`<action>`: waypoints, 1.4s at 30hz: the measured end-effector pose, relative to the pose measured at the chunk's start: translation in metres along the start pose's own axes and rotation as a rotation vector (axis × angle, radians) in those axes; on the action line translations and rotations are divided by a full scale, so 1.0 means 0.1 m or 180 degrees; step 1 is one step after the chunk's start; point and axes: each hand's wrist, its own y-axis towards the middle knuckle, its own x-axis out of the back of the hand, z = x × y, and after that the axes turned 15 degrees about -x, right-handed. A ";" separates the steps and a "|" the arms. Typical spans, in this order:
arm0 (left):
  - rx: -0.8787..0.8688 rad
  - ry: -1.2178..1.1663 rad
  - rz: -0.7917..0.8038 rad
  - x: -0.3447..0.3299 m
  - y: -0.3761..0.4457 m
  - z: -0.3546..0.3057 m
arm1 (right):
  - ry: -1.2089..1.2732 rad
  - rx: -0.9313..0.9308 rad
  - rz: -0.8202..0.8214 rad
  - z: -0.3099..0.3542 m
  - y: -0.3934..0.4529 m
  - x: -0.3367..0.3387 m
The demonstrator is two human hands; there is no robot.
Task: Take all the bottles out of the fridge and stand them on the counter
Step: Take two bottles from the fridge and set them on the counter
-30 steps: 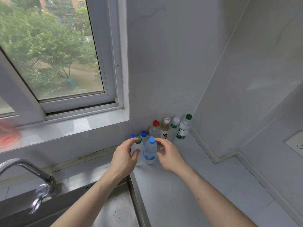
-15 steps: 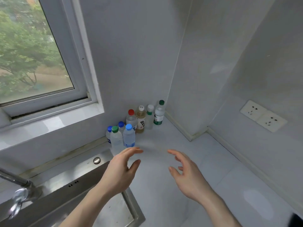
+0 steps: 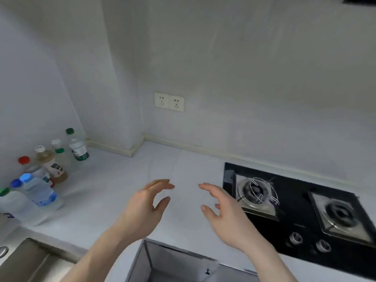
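Both my hands are up over the counter [image 3: 114, 192], holding nothing. My left hand [image 3: 142, 210] has its fingers loosely bent and a little apart, thumb held off below them, palm turned toward the right. My right hand [image 3: 225, 212] mirrors it: fingers relaxed and slightly spread, thumb out, palm facing left, with bare worktop showing in the gap between the two. The bottles [image 3: 42, 174] stand upright in a cluster at the far left of the counter, against the wall, well apart from either hand. Nearest me in that group is a clear one with a light-blue cap [image 3: 37, 191]; behind it a red-capped one [image 3: 24, 160], an amber-filled bottle with a white cap [image 3: 50, 163], and at the back a clear bottle with a green cap [image 3: 77, 145]. A few more at the left edge are cut off and blurred. A black gas hob [image 3: 295, 216] with two burners lies just right of my right hand. A double wall socket [image 3: 169, 102] sits above the counter. The sink [image 3: 24, 259] shows at lower left.
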 end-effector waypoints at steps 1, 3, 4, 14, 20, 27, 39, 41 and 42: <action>-0.0115 -0.0037 0.0098 -0.12 0.03 -0.18 | 0.0049 -0.0081 -0.0106 -0.16 -0.18 0.13; -0.0354 -0.0157 0.0283 -0.36 0.08 -0.51 | 0.0147 -0.0263 -0.0302 -0.44 -0.54 0.37; -0.0447 -0.0215 0.0358 -0.48 0.09 -0.67 | 0.0188 -0.0320 -0.0408 -0.57 -0.70 0.48; -0.1866 -0.0558 0.1111 -1.63 0.20 -2.35 | 0.0518 -0.0967 -0.1654 -1.71 -2.40 1.40; -0.2629 -0.0686 0.1574 -2.15 0.37 -3.31 | 0.0682 -0.1459 -0.2382 -2.12 -3.17 1.78; -0.3361 -0.0974 0.1904 -2.79 0.74 -4.16 | 0.0671 -0.1871 -0.3110 -2.53 -3.57 2.19; -0.4231 -0.1429 0.2526 -3.70 1.31 -5.29 | 0.0700 -0.2557 -0.4172 -2.84 -3.97 2.76; -0.4394 -0.1510 0.2657 -3.84 1.26 -5.49 | 0.0750 -0.2725 -0.4311 -2.89 -4.12 2.74; -0.4447 -0.1545 0.2729 -3.90 1.22 -5.58 | 0.0766 -0.2794 -0.4387 -2.91 -4.20 2.73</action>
